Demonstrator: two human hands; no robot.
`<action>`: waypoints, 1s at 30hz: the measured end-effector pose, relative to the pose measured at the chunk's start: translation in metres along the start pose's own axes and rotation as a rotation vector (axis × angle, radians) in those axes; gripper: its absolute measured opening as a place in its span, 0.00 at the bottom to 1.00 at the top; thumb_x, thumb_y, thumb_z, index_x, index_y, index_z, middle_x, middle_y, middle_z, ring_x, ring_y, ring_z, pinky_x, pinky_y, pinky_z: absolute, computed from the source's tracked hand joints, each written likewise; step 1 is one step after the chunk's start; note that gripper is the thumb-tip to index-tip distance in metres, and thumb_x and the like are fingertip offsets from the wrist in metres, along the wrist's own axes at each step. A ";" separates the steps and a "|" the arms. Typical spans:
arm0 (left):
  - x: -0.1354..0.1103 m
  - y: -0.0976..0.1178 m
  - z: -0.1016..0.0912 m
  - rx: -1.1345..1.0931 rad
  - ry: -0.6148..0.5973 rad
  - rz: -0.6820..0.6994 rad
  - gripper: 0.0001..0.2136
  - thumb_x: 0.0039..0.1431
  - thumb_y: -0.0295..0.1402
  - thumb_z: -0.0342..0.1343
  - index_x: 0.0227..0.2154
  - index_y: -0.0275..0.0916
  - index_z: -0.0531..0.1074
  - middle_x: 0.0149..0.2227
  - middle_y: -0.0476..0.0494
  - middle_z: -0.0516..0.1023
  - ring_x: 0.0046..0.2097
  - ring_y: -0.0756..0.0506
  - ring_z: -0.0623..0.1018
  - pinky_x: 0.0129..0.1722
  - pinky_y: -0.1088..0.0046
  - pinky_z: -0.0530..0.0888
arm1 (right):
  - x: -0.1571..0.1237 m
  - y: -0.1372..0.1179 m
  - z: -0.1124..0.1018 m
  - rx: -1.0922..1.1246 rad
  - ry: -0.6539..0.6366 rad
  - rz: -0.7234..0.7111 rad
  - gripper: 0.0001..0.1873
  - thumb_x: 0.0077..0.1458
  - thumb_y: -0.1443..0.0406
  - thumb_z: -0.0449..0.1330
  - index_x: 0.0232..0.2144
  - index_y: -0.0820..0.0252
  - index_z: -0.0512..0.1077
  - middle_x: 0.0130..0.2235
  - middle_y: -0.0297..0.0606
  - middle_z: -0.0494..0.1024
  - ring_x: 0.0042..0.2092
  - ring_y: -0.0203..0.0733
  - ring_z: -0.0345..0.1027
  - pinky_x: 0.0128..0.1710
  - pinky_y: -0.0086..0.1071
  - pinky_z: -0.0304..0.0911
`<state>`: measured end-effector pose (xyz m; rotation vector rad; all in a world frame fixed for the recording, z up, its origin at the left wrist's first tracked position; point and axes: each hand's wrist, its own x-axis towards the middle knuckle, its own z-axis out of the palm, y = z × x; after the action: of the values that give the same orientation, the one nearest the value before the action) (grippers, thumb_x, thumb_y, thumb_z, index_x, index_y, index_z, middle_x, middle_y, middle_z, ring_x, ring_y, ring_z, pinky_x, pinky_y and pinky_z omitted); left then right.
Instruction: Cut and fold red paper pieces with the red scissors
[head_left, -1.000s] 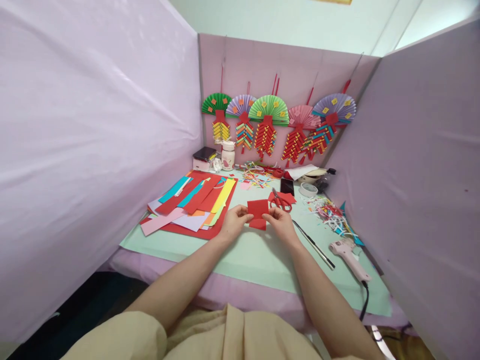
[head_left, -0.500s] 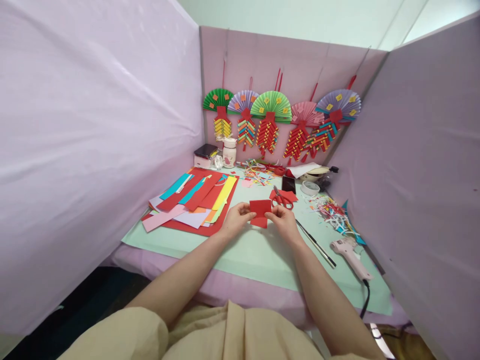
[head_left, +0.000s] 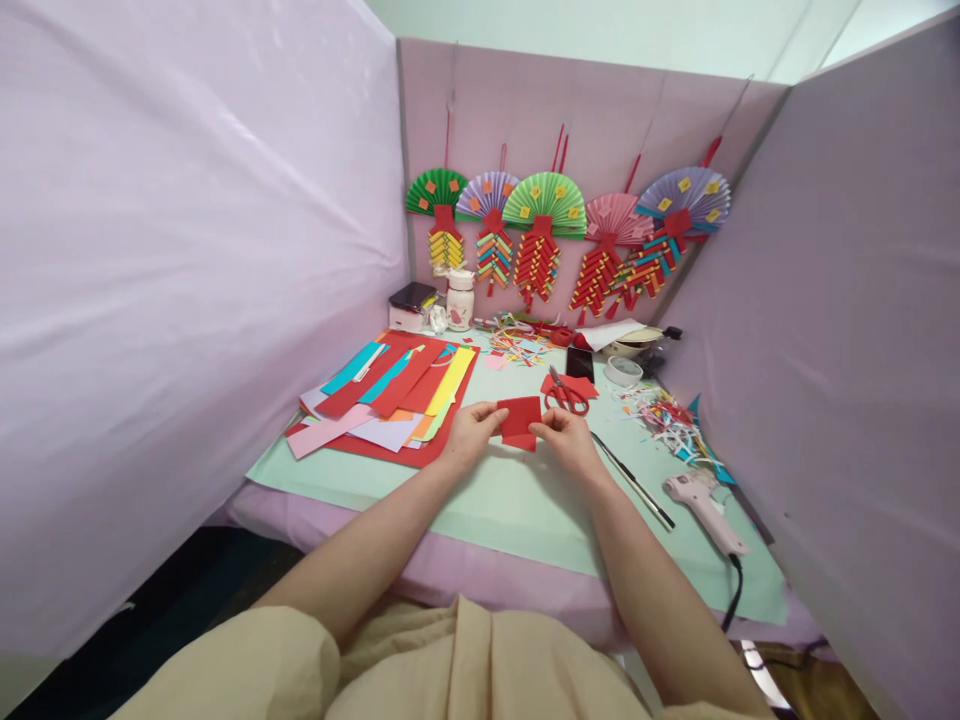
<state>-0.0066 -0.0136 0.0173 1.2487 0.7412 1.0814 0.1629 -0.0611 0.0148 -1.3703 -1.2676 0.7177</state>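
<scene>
As left hand (head_left: 475,432) and right hand (head_left: 564,436) pinch red paper (head_left: 519,418), I seem mid-fold; next crease likely needs even edges.

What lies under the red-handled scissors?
Red paper shows partly under the scissors, on the pale green sheet; the parts directly beneath blades and handles are hidden.

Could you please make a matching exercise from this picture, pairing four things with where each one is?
1. scissors
2. red card
3. bottle
4. glue gun

A. between left hand and right hand
B. lying at right, with black cord
C. over red pieces
D. upright at the back

Pairs: 1-C, 2-A, 3-D, 4-B
</scene>
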 end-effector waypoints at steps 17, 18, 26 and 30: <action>0.003 -0.004 -0.001 -0.065 0.024 0.018 0.19 0.47 0.49 0.61 0.30 0.34 0.75 0.31 0.43 0.79 0.36 0.42 0.80 0.41 0.62 0.76 | -0.003 0.001 -0.002 0.088 -0.103 0.058 0.15 0.42 0.56 0.65 0.21 0.59 0.65 0.22 0.30 0.69 0.24 0.34 0.59 0.26 0.29 0.54; 0.003 -0.004 -0.001 -0.075 0.023 0.001 0.19 0.47 0.49 0.61 0.31 0.35 0.75 0.31 0.43 0.79 0.35 0.43 0.80 0.40 0.62 0.76 | -0.002 0.002 -0.002 0.091 -0.099 0.060 0.16 0.42 0.56 0.65 0.21 0.59 0.65 0.22 0.29 0.69 0.24 0.34 0.59 0.26 0.29 0.53; 0.005 -0.005 -0.003 -0.064 -0.023 -0.118 0.18 0.40 0.45 0.66 0.26 0.36 0.71 0.31 0.44 0.79 0.35 0.45 0.78 0.38 0.67 0.75 | -0.002 -0.012 0.003 0.059 0.062 0.001 0.17 0.41 0.53 0.66 0.28 0.58 0.69 0.30 0.36 0.74 0.30 0.40 0.65 0.32 0.34 0.61; 0.011 -0.013 -0.008 -0.067 0.048 -0.147 0.18 0.41 0.45 0.65 0.27 0.35 0.71 0.29 0.45 0.77 0.32 0.48 0.76 0.35 0.70 0.73 | -0.047 -0.033 0.000 0.010 0.285 -0.331 0.15 0.53 0.53 0.59 0.39 0.55 0.69 0.43 0.45 0.72 0.43 0.47 0.66 0.41 0.41 0.63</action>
<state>-0.0073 0.0001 0.0047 1.0977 0.8144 1.0108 0.1415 -0.1107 0.0351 -1.1676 -1.2183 0.2883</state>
